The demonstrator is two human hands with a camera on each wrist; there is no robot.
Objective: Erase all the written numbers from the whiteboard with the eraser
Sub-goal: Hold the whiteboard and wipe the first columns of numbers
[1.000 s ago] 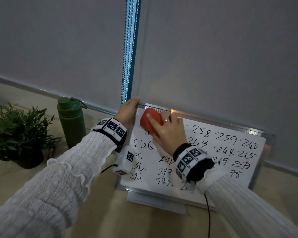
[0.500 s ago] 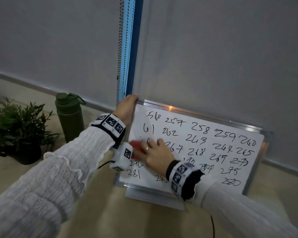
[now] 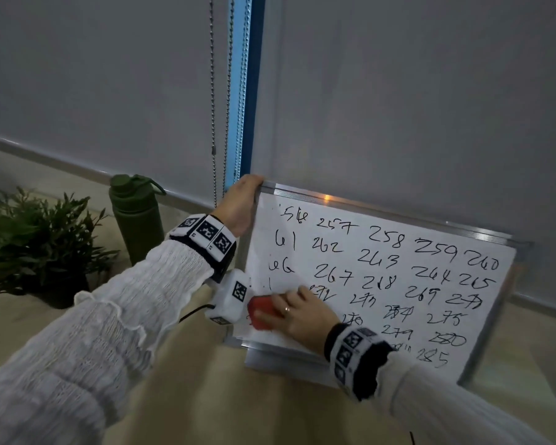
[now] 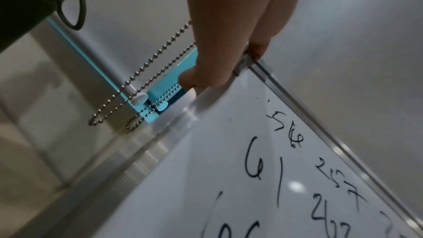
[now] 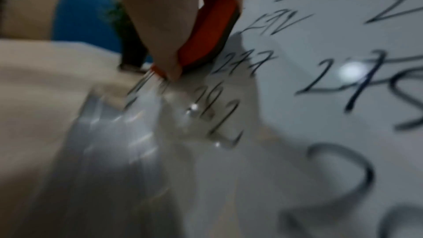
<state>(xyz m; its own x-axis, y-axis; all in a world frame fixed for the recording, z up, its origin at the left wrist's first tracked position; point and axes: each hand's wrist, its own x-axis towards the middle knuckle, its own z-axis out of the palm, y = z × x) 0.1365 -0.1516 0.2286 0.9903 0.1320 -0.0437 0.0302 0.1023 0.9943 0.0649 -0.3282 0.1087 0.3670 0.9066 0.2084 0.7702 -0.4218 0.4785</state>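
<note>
Red eraser (image 3: 264, 311) pressed on the whiteboard's (image 3: 398, 220) lower left, grasped by my right hand (image 3: 302, 311); my left hand (image 3: 239, 203) grips the top-left corner.

I see the bottle (image 3: 138, 216) and plant (image 3: 36, 239) left of my left hand (image 3: 241, 203), the whiteboard (image 3: 382, 284) right of it.

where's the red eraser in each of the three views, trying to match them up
Head: the eraser sits low on the left side of the whiteboard, under the right hand.
Left wrist: not in view; only the left hand gripping the board's top corner.
Right wrist: upper centre, pressed to the board by the fingers.
Shared landmark: the board's metal frame.
</note>
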